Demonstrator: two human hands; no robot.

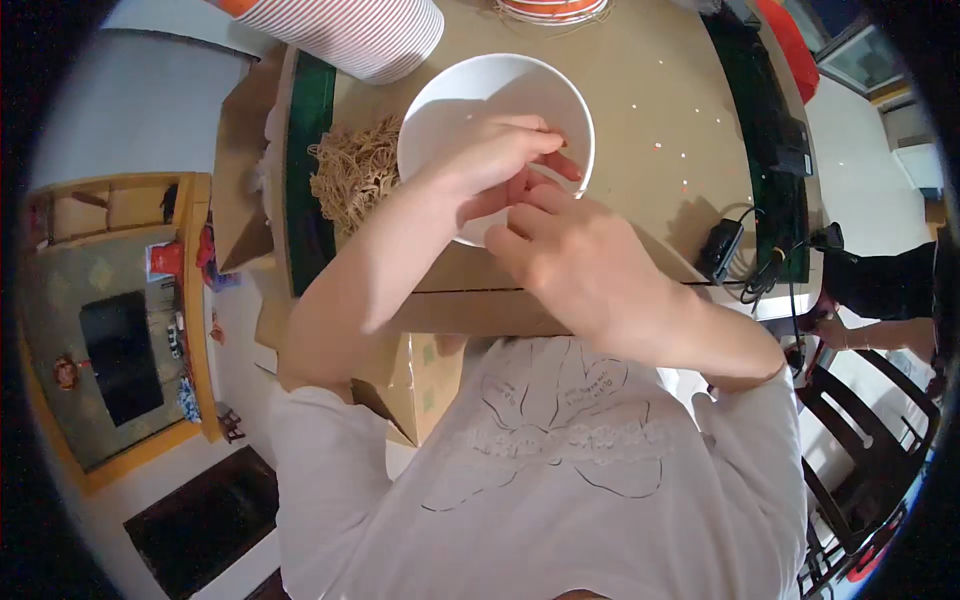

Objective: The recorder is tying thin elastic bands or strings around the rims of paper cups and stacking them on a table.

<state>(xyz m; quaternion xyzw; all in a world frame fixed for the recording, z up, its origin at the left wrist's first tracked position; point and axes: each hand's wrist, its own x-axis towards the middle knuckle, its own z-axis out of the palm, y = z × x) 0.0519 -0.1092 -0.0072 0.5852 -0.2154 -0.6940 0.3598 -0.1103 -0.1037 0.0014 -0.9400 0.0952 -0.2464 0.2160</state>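
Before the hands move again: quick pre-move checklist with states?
1. Bowl upright on the cardboard top: ok.
2. Left hand over the bowl: ok.
3. Right hand at the bowl's near rim, touching the left hand: ok.
4. What the fingers pinch: cannot tell.
5. Rubber band pile left of the bowl, within reach: ok.
6. Cup stack apart from both hands: ok.
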